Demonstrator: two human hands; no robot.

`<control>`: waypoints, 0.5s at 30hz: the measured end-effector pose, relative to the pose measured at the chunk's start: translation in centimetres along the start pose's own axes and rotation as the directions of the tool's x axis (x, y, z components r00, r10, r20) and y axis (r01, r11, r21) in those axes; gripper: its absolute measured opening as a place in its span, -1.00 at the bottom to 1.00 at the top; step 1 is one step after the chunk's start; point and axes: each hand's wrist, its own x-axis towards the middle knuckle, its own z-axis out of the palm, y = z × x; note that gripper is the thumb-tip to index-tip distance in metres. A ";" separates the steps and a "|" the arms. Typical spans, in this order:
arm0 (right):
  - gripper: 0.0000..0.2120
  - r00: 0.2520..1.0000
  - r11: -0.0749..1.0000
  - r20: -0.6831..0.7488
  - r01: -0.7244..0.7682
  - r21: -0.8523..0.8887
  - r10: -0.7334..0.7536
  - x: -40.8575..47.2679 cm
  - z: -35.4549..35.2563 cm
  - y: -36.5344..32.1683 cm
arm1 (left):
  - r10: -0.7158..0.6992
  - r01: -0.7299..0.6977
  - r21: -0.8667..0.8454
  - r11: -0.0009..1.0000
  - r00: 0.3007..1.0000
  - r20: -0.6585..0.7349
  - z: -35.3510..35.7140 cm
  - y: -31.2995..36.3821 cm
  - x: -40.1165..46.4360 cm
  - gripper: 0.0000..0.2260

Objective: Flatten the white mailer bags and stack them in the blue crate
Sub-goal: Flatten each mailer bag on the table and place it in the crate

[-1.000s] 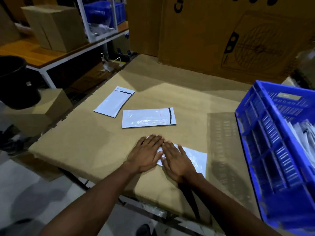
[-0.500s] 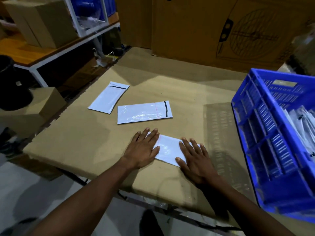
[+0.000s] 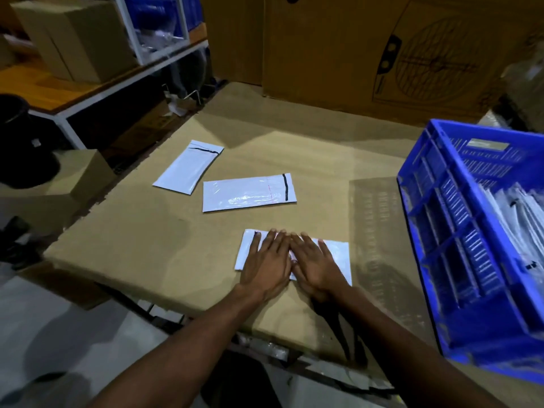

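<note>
Head view: left hand (image 3: 266,262) and right hand (image 3: 316,265) press flat on mailer bag (image 3: 338,254).

A large brown corrugated cardboard carton (image 3: 382,51) printed with a black fan outline stands well beyond the hands. Far up-left of them, a plain brown cardboard box (image 3: 73,39) sits on an orange-topped, white-framed wooden shelf (image 3: 44,89). Left, a round black object (image 3: 20,142), perhaps a bucket.
</note>
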 end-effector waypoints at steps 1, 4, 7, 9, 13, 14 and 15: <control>-0.52 1.000 1.000 -0.022 -0.018 -0.024 0.018 -0.4 0.3 -0.2 | -0.011 0.011 0.004 1.000 1.000 -0.005 0.3 0.0 -0.2 -0.53; -0.45 0.995 0.990 -0.010 -0.103 -0.101 0.102 -1.6 0.5 0.7 | -0.049 0.049 -0.004 0.999 0.999 -0.001 0.9 -0.6 -0.7 -0.49; -0.38 0.982 0.972 -0.012 -0.186 -0.144 0.186 -2.5 0.2 2.0 | -0.115 0.115 -0.013 0.993 0.993 0.030 0.7 -0.8 -1.1 -0.40; -0.35 0.977 0.966 0.009 -0.207 -0.152 0.211 -2.9 -0.2 2.5 | -0.191 0.194 -0.045 0.980 0.980 0.053 0.5 -0.9 -1.5 -0.34; -0.26 0.966 0.962 0.085 -0.233 -0.140 0.246 -2.9 -0.8 2.5 | -0.226 0.232 -0.055 0.971 0.969 0.096 0.3 -1.1 -1.7 -0.29; -0.23 0.971 0.968 0.079 -0.214 -0.128 0.225 -2.8 -1.0 2.2 | -0.218 0.224 -0.059 0.973 0.971 0.095 0.3 -1.2 -1.5 -0.28; -0.23 0.983 0.980 0.061 -0.163 -0.115 0.170 -2.8 -1.3 2.0 | -0.207 0.213 -0.062 0.975 0.974 0.090 0.3 -1.3 -1.4 -0.28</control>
